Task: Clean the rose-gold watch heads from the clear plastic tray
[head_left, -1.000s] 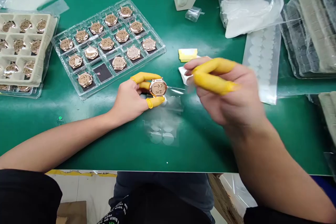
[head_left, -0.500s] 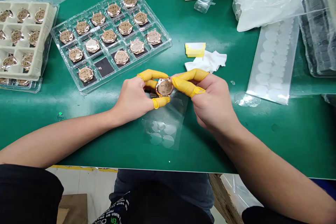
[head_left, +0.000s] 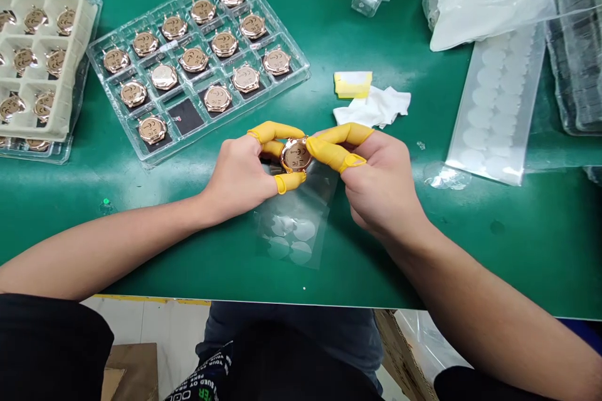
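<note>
The back of the rose-gold watch case (head_left: 296, 156) bears dark marks resembling "FC", its finer lines too small to read; the cases in the clear plastic tray (head_left: 306, 70) show similar, illegible marks; white lettering on the black garment (head_left: 204, 376) reads "YOUR".

Watch case (head_left: 296, 156) rose gold; finger cots (head_left: 270, 131) bright yellow; cloth (head_left: 371, 108) white; counter (head_left: 517, 250) deep green.

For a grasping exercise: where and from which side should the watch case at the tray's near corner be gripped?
Pinch the rim of the watch case from above, coming in beside the empty cell. It lies flat in the clear plastic tray, and that vacant cell leaves room for fingers.
</note>
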Demonstrator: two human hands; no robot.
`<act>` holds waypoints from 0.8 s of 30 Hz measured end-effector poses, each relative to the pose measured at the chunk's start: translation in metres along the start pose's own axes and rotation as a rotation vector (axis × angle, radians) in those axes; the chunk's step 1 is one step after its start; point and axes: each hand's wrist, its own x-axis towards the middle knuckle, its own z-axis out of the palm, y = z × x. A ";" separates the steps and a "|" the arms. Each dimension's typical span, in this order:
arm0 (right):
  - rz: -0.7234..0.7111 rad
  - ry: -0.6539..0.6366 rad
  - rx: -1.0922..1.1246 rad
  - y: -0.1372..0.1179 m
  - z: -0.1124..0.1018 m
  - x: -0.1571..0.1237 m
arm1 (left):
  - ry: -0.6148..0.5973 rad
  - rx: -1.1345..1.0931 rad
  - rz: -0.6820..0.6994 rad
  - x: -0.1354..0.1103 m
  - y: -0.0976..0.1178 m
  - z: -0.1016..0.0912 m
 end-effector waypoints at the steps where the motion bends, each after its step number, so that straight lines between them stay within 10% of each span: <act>1: -0.004 0.003 0.012 0.000 0.000 0.000 | 0.000 -0.002 0.001 0.000 0.000 0.000; 24: -0.055 0.004 -0.084 0.007 0.000 -0.002 | -0.006 0.005 0.031 0.000 -0.001 0.001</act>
